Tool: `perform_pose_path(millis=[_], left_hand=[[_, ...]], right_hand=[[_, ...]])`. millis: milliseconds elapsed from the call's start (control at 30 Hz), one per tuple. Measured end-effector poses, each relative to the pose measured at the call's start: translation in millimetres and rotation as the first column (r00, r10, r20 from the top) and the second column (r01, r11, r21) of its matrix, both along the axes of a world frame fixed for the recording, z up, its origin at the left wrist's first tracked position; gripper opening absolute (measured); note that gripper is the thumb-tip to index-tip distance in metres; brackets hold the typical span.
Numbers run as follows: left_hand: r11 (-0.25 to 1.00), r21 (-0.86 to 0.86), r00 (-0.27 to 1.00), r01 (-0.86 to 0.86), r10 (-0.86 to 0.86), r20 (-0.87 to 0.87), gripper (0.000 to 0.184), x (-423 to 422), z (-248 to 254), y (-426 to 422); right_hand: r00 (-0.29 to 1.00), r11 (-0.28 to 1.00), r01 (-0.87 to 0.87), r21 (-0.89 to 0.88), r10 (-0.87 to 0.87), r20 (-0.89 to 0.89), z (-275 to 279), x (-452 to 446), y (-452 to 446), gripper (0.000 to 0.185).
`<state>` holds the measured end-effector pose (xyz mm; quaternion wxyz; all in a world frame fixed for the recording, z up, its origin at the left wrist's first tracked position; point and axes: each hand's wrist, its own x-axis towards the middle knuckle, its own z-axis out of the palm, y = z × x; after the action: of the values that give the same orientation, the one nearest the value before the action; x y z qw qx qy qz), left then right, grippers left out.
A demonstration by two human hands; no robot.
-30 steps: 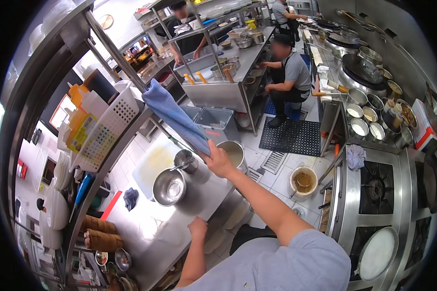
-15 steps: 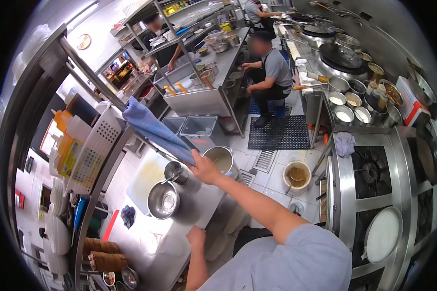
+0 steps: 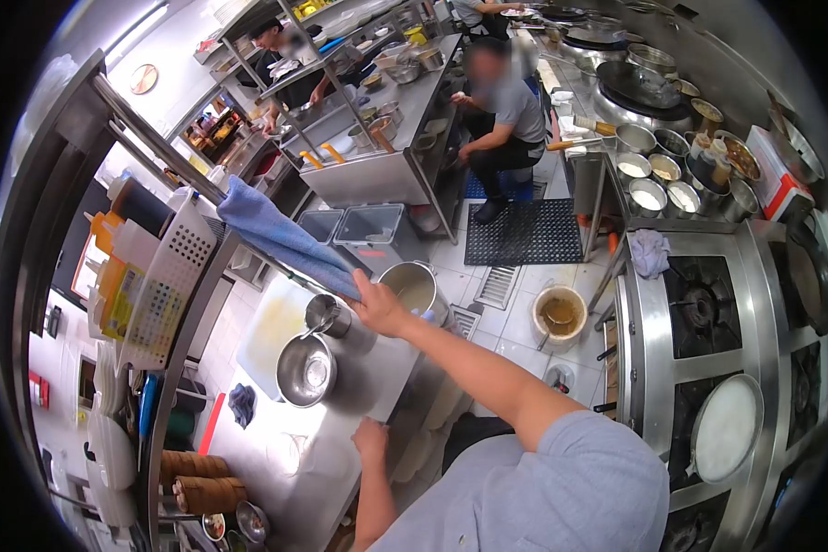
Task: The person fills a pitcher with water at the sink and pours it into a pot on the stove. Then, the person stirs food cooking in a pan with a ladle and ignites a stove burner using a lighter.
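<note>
My right hand (image 3: 382, 306) is closed around the lower end of a blue towel (image 3: 285, 235), which stretches up to the rail of the steel shelf. My left hand (image 3: 371, 438) is curled like a fist by the front edge of the steel counter (image 3: 327, 455); whatever it may hold is hidden. Between the two hands stands a steel mixing bowl (image 3: 306, 371). Behind the bowl is a small steel pot (image 3: 333, 318) with a utensil handle across it. A large stockpot (image 3: 412, 293) is just beyond my right hand. A crumpled dark cloth (image 3: 242, 406) lies on the counter.
At right is a stove (image 3: 704, 299) with a white-filled pan (image 3: 727, 428). A bucket of brown liquid (image 3: 559, 315) stands on the floor near a black mat (image 3: 524, 230). A co-worker (image 3: 506, 120) crouches ahead; others work farther back. A white basket (image 3: 170, 285) hangs at left.
The whole view has shifted slightly. My right hand still grips the towel, and my left hand stays by the counter edge. The co-worker at the back left has leaned over.
</note>
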<state>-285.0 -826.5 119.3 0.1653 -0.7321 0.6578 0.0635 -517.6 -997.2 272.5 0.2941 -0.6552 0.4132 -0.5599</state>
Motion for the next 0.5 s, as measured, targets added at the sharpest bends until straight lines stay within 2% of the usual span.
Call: perform_pose_path(millis=[233,300,333,367,400,467,500], left_hand=[[0.994,-0.052,0.996,-0.092,0.091,-0.027,0.041,5.2,-11.6,-1.3],[0.999,-0.031,1.000,-0.016,0.016,-0.009,0.052,2.2,-5.1,-0.8],[0.999,-0.032,1.000,-0.030,0.030,-0.009,0.052,2.0,-5.4,-0.7],[0.998,-0.044,0.999,-0.037,0.036,-0.009,0.044,2.5,-8.1,-1.6],[0.997,-0.056,0.999,-0.047,0.046,-0.009,0.037,2.6,-11.4,-2.3],[0.996,-0.039,0.996,-0.083,0.082,-0.030,0.035,5.0,-20.5,-7.3],[0.995,-0.024,0.994,-0.102,0.100,-0.048,0.033,8.6,-22.3,-7.2]], right_hand=[[0.998,0.998,0.057,-0.028,-0.057,0.005,-4.4,7.0,-4.6,0.038],[0.999,0.999,0.042,-0.013,-0.042,0.010,-6.1,6.4,-5.9,0.038],[0.999,0.999,0.036,-0.002,-0.036,0.012,-6.9,6.0,-6.5,0.038],[1.000,1.000,0.019,-0.004,-0.019,0.011,-7.7,5.7,-7.1,0.038],[0.996,0.995,0.074,-0.073,-0.077,-0.035,-10.1,5.4,-7.4,0.038],[0.978,0.964,0.148,-0.221,-0.176,-0.113,-15.1,9.1,-6.8,0.039],[0.984,0.968,0.103,-0.230,-0.132,-0.116,-12.8,10.2,-5.4,0.039]])
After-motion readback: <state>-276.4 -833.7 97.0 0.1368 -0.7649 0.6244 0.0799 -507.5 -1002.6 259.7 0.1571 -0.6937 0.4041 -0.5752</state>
